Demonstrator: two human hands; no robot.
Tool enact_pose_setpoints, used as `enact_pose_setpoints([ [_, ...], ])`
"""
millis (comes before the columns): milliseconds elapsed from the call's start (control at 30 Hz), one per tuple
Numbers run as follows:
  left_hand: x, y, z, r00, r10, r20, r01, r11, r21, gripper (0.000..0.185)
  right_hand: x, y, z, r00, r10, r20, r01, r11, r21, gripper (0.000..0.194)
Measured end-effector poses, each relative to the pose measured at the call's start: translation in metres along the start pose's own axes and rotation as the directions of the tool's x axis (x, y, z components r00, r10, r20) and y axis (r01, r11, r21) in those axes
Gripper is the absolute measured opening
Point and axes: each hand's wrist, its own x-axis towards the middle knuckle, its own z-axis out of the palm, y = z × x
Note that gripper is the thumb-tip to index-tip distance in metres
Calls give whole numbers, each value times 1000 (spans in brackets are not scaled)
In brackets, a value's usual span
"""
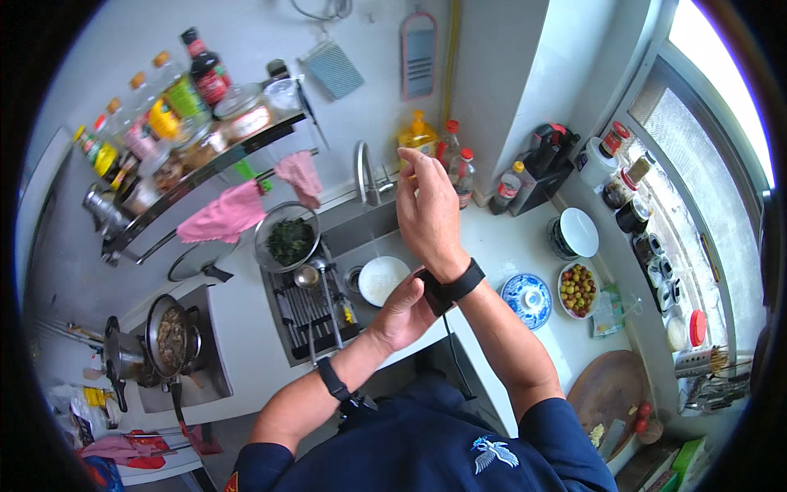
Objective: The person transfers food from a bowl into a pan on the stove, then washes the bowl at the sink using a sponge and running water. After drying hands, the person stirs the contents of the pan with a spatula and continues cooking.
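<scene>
My left hand [403,315] is at my right wrist, its thumb and fingers around a black wrist device [435,294] on a black strap [465,281]. The fingers behind the device are partly hidden. My right hand [428,209] is raised with loosely bent fingers, a gap beside the thumb and nothing visible in it. From the device a thin black cable [454,353] hangs down past the counter edge. Below my hands, a white bowl [384,280] with whitish contents stands in the sink [363,246].
A strainer of leafy greens [290,241] and ladles [306,277] sit at the sink's left. A pan of food [169,338] is on the stove. Rightward are a blue-and-white lidded dish [526,301], a fruit plate [578,291] and a chopping board [605,393] with a cleaver [612,438].
</scene>
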Motion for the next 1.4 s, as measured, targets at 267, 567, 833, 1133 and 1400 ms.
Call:
enact_pose_setpoints([
  [267, -128, -22, 14, 963, 130, -237, -128, 991, 24, 50, -57, -90, 50, 656, 675, 339, -522, 81, 849, 30],
  [567, -183, -7, 44, 944, 151, -294, -172, 984, -48, 50, -51, -163, 89, 980, -64, -189, 104, 972, 211, 29],
  [833, -194, -2, 59, 938, 153, -310, -129, 987, 97, 59, -61, -168, 104, 695, -588, 413, 719, 552, -423, 26],
  [1133, -197, -12, 43, 976, 162, -144, -146, 983, 115, 57, -33, -178, 114, 779, 491, 390, -606, 431, 668, 33],
  [1400, -195, -9, 41, 991, 40, -127, -25, 993, 118, 54, -25, -178, 72, 995, -8, -103, 66, 823, 565, 32],
])
